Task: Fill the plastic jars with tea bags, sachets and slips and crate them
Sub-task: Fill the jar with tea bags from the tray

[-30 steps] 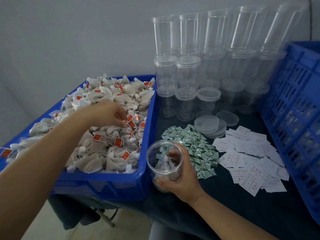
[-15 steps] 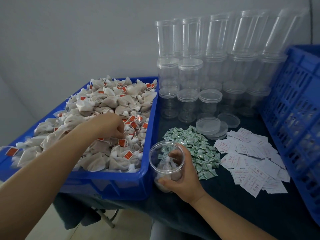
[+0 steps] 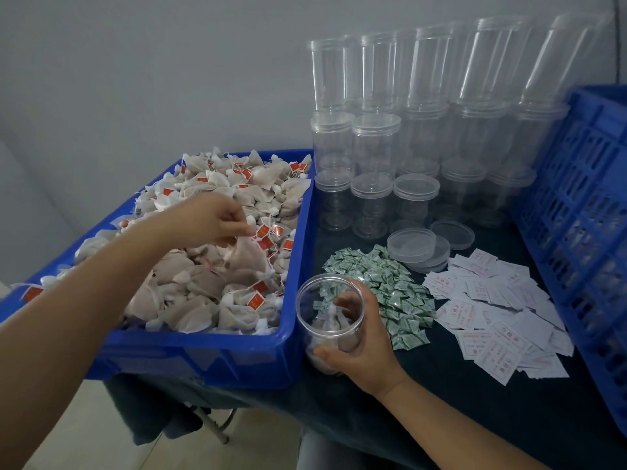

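The left hand (image 3: pixel 207 220) has risen from the heap since half a second ago, now pinching a tea bag (image 3: pixel 247 257) lifted just above the blue bin (image 3: pixel 210 354). The right hand (image 3: pixel 359 340) still grips the open plastic jar (image 3: pixel 328 320), tilted on the dark table (image 3: pixel 441 401) beside the bin, thumb across its front, tea bags inside.

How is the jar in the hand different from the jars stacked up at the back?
The held jar has no lid and its mouth is open; the stacked jars wear lids. The held jar has tea bags in the bottom; the stacked jars look empty. The right hand grips the held jar, tipped toward the blue bin; the stacked jars stand upright in columns, untouched. Both are clear round plastic.
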The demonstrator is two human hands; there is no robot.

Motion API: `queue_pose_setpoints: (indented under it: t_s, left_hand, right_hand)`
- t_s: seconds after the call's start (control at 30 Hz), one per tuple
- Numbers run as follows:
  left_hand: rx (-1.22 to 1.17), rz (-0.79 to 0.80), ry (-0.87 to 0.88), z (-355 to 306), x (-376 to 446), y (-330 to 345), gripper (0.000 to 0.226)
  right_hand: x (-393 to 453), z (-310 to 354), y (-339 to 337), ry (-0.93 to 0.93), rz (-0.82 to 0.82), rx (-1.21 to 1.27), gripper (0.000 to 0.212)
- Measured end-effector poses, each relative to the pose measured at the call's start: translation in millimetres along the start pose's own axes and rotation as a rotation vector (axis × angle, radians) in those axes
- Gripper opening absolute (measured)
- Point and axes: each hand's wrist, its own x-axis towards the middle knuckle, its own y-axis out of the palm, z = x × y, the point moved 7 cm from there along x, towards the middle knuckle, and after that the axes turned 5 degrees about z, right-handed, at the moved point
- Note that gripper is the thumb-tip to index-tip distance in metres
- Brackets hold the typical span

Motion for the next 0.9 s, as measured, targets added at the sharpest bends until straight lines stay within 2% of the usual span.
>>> queue_pose_setpoints:
  t_s: [0.13, 0.37, 0.57, 0.73, 0.9]
  left_hand:
    - [-0.184, -0.021, 0.047, -26, -11, -8, 0.018]
    - [-0.309, -0.025, 0.184, -84, -24, -4, 0.005]
    - [-0.409, 0.077, 0.242, -109, -29, 29, 0.004]
    - [-0.298, 0.132, 0.261, -109, -31, 62, 0.004]
    - [-0.001, 0.134, 0.305, -109, -34, 78, 0.009]
  right_hand:
    - [0, 0, 0, 0.001, -0.005, -0.003, 0.098]
    - [-1, 1, 0, 0.013, 0.002, -0.003, 0.096]
    - [0, 0, 1, 0.046, 0.005, 0.029, 0.096]
    - [1, 0, 1, 0.041, 0.004, 0.039, 0.097]
    - [0, 1, -2, 0.039, -0.019, -0.047, 0.097]
